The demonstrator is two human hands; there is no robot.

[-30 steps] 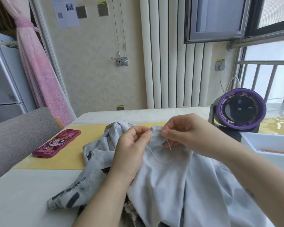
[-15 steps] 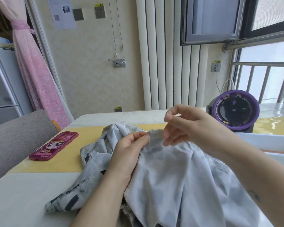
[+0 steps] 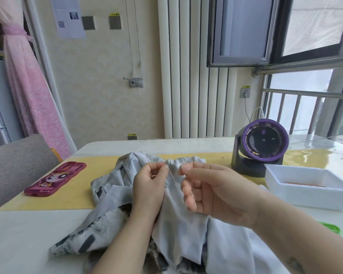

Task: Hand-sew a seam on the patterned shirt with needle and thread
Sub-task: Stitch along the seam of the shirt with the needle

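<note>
The grey patterned shirt [image 3: 115, 224] lies bunched on the table in front of me. My left hand [image 3: 149, 192] pinches the gathered seam edge [image 3: 172, 162] between thumb and forefinger. My right hand [image 3: 216, 196] is just right of it, thumb and forefinger pinching a thin needle [image 3: 192, 195] that slants down across my other fingers. A fine thread [image 3: 171, 173] runs down from the pinched seam between the two hands. The hands are a few centimetres apart.
A pink cartoon phone case [image 3: 54, 178] lies at the left on a yellow mat [image 3: 83, 186]. A purple desk fan [image 3: 263, 143] and a white tray [image 3: 305, 196] stand at the right. A grey chair back [image 3: 12, 161] is beside the table's left edge.
My right hand rose above the seam, drawing the thread up, then came back down beside my left hand. My left hand kept its pinch on the seam. The camera tilted upward.
</note>
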